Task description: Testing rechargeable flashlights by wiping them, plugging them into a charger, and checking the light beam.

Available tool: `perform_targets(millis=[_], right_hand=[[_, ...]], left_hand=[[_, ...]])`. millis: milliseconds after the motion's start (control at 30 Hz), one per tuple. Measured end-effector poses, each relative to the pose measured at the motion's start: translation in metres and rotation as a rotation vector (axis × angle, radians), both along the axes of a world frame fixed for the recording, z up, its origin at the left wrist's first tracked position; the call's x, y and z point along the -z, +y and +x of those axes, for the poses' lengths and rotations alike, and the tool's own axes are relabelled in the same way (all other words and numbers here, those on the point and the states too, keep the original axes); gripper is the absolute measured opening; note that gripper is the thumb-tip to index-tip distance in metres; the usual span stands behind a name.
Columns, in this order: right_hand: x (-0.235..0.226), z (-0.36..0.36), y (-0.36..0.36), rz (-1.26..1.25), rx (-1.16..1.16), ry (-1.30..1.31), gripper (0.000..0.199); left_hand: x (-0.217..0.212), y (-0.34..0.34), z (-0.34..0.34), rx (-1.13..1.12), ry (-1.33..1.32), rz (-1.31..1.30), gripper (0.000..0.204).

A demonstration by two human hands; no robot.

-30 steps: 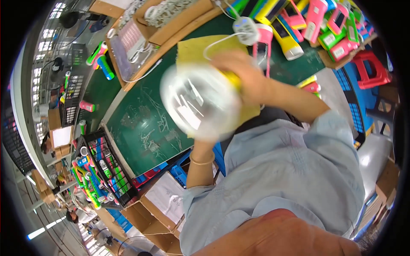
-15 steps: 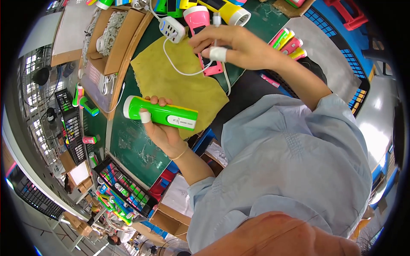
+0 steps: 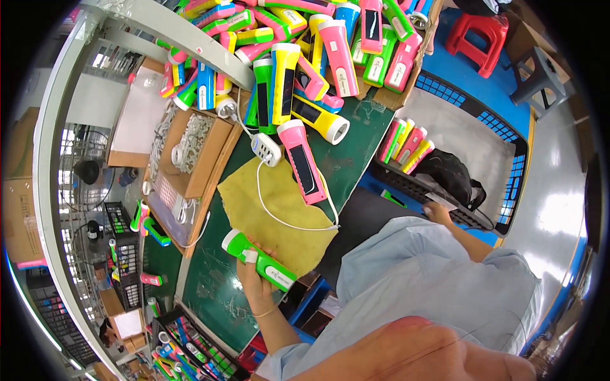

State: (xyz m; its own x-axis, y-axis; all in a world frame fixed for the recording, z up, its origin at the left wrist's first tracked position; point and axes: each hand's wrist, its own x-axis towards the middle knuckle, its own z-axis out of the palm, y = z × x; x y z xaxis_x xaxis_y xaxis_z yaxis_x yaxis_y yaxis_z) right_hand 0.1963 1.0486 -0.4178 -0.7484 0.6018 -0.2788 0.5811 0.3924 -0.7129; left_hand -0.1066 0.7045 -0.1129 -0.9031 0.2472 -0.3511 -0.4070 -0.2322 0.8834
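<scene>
One green-and-white flashlight (image 3: 258, 260) sits gripped in the left hand (image 3: 254, 282) at lower left of centre, fingers wrapped round its body, long axis running from upper left, lens end, down to lower right. It lies at the near edge of the yellow cloth (image 3: 279, 216) on the green table (image 3: 216, 286). Right of centre, the right hand (image 3: 437, 211) reaches down to the crate (image 3: 483, 136) beside the table, touching a pale flat item; how far it is closed I cannot tell. Clearly the left hand is nearer.

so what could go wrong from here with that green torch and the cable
The left hand holds the green flashlight at the yellow cloth's edge, while the right hand reaches away to the black crate; one-handed, it might slip. The white cable loops nearby and could snag, tugging the pink flashlight.
</scene>
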Motion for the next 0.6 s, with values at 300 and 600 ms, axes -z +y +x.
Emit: perform_targets(millis=[300, 600], right_hand=[[-0.016, 0.026, -0.078, 0.289, 0.491, -0.321, 0.033], [-0.038, 0.021, -0.087, 0.298, 0.686, -0.404, 0.029]], left_hand=[[0.01, 0.002, -0.043, 0.222, 0.104, -0.231, 0.039], [0.026, -0.003, -0.036, 0.282, 0.178, -0.243, 0.053]])
